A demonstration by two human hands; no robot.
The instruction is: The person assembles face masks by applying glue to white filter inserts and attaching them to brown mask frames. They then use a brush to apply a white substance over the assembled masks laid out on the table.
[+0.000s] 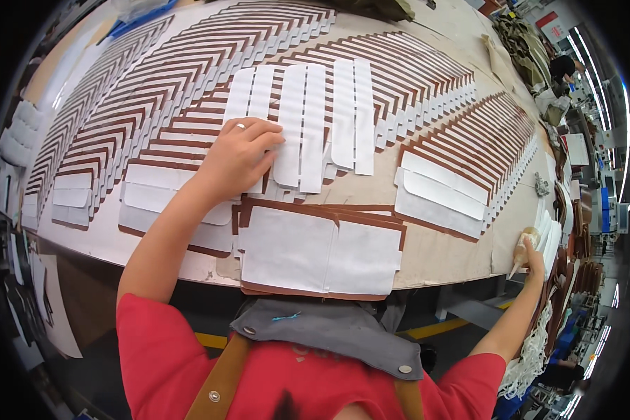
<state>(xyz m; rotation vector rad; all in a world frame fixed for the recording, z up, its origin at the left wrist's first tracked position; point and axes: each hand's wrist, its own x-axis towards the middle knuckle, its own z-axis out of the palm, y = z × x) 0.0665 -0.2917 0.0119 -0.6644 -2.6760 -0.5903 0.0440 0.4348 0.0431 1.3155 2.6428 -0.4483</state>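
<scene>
My left hand [241,155], with a ring on one finger, reaches over the white slotted panels [301,126]. Its fingers are bent together at the left edge of the middle panel. Out at the table's right edge, my right hand [533,262] is closed round a small squeeze bottle [526,243] of yellowish colour, its thin nozzle pointing down. In front of me lies a brown-edged piece with a white face [287,245], stacked on similar brown pieces and reaching over the table's near edge. The white panels rest on fanned rows of brown pieces.
Overlapping rows of brown pieces with white strips [444,189] cover much of the table [455,255]. A blue tray [141,19] sits at the far left. Olive cloth [521,52] lies at the far right. Hanging white strands [535,357] and brown pieces are beside my right arm.
</scene>
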